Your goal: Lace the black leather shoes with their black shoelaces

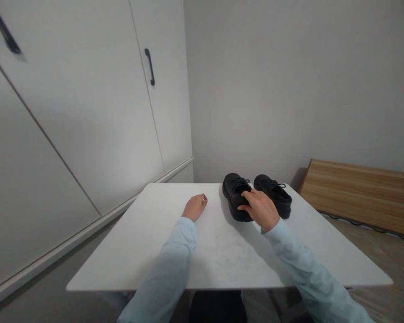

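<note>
Two black lace-up shoes stand side by side at the far edge of a white table [175,251], toes pointing away from me. My right hand [260,206] rests on the heel opening of the left shoe [234,194], fingers curled over its rim. The right shoe [276,193] sits just beyond that hand, untouched. My left hand [195,207] lies on the tabletop to the left of the shoes, fingers loosely curled, holding nothing. Both arms wear light blue sleeves.
White cabinet doors [87,112] with black handles run along the left. A plain grey wall [289,89] stands behind the table. A wooden board [360,193] lies on the floor at the right, with a dark cable along its near edge.
</note>
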The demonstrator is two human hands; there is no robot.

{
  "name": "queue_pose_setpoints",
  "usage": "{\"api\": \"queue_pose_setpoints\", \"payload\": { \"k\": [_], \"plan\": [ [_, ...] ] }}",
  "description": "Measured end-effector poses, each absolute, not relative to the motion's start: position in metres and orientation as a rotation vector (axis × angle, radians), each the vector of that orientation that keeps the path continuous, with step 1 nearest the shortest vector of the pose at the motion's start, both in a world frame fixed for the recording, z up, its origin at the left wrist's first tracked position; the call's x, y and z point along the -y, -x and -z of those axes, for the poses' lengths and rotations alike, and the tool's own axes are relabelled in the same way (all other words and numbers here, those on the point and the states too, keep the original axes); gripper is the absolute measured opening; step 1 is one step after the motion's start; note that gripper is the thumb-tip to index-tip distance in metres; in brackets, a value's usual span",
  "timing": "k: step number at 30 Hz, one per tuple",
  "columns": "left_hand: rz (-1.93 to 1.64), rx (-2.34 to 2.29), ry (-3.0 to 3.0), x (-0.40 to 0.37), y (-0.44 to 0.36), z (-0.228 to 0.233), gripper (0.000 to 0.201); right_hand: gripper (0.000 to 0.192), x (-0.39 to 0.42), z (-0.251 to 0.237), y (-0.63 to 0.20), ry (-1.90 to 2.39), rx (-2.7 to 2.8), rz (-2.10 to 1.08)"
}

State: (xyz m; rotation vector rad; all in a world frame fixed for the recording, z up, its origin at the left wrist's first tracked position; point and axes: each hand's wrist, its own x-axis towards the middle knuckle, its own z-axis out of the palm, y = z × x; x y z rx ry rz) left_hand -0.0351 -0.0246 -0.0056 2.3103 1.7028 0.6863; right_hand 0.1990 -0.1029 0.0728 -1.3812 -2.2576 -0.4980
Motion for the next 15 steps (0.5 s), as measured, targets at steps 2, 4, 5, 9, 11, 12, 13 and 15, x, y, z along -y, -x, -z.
{"api": "queue_pose_setpoints", "payload": {
  "k": [2, 4, 5, 9, 11, 12, 13, 15],
  "plan": [
    [-0.69, -1.696, -2.319, 0.024, 0.035, 0.006, 0.024, 0.013, 0.092, -0.066, -0.211, 1.393, 2.226, 0.569],
    [-0.678, -1.705, -2.32, 0.024, 0.035, 0.007, 0.024, 0.015, 0.082, -0.057, -0.223, 1.383, 2.21, 0.649],
    [-0.671, -1.711, -2.319, 0.024, 0.035, 0.007, 0.024, 0.016, 0.078, -0.052, -0.228, 1.375, 2.199, 0.675],
    [-0.661, -1.729, -2.32, 0.024, 0.034, 0.006, 0.024, 0.018, 0.065, -0.031, -0.245, 1.368, 2.131, 0.709],
    [-0.658, -1.737, -2.323, 0.024, 0.033, 0.006, 0.024, 0.018, 0.059, -0.022, -0.252, 1.368, 2.1, 0.716],
    [-0.655, -1.742, -2.324, 0.023, 0.033, 0.006, 0.024, 0.018, 0.057, -0.018, -0.255, 1.365, 2.069, 0.728],
    [-0.653, -1.746, -2.324, 0.023, 0.033, 0.006, 0.024, 0.018, 0.055, -0.015, -0.257, 1.367, 2.057, 0.726],
    [-0.65, -1.752, -2.328, 0.022, 0.033, 0.006, 0.024, 0.018, 0.052, -0.01, -0.262, 1.36, 2.048, 0.72]
  ]
}}
